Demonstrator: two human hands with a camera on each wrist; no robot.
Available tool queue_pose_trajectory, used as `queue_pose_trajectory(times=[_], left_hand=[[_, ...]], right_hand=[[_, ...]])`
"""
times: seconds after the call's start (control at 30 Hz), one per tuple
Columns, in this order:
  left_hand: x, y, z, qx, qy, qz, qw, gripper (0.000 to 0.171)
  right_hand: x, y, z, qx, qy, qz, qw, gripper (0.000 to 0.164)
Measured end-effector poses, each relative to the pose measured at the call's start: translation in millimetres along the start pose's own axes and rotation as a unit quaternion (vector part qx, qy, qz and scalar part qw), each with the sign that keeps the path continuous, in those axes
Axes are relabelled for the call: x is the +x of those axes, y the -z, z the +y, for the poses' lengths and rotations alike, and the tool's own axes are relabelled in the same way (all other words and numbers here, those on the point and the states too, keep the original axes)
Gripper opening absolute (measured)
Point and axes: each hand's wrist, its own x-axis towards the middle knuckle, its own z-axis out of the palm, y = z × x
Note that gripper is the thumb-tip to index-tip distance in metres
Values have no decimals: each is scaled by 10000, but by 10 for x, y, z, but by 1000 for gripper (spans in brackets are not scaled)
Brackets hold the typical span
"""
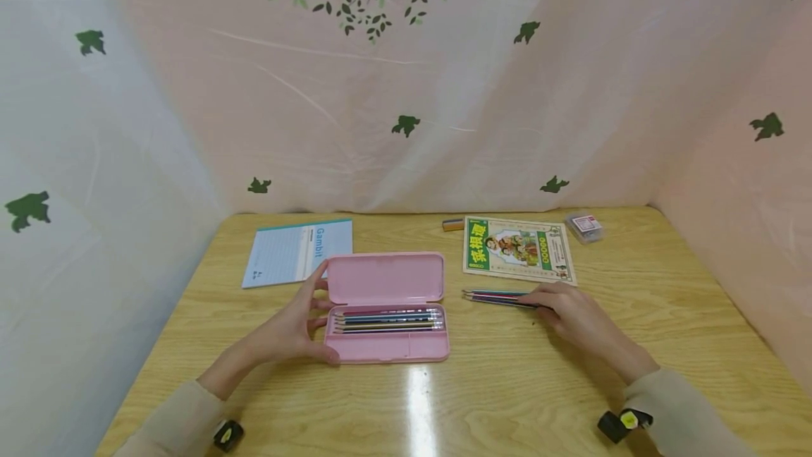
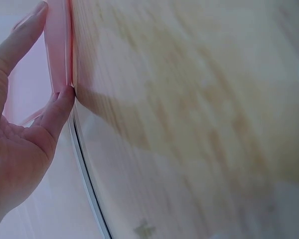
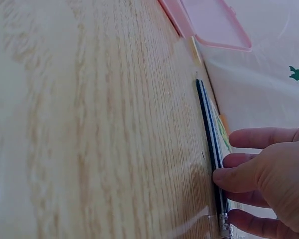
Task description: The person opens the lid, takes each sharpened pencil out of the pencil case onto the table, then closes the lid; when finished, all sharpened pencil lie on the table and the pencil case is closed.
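Note:
A pink pencil case (image 1: 385, 281) lies with its lid raised. Several pencils (image 1: 383, 323) lie side by side in its rear compartment; the front compartments look bare. My left hand (image 1: 285, 336) holds the case at its left side, thumb at the front corner and fingers along the side and lid. To the right of the case, my right hand (image 1: 580, 319) pinches a small bunch of pencils (image 1: 497, 296), their points toward the case. In the right wrist view the thumb lies on a dark, white-striped pencil (image 3: 207, 119); the bunch's far side is hidden.
Behind the left hand lies a Gambit notebook (image 1: 298, 252). A green-and-cream booklet (image 1: 517, 249) lies behind the right hand, with a small orange-and-dark block (image 1: 453, 225) at its left and a clear plastic box (image 1: 585, 227) at its right. A printed curtain (image 1: 355, 125) borders the table.

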Motion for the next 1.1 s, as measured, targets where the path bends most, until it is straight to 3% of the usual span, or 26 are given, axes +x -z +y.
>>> queue_pose_trajectory(times=[0.87,1.1], left_hand=[[14,0,30,57,58,-19,10000,146],[12,-2,29,45,70,-19,10000,147]], right_hand=[[-17,23,24,174,-319,-138,9992,41],[23,11,-38,294,-191,233,9991,40]])
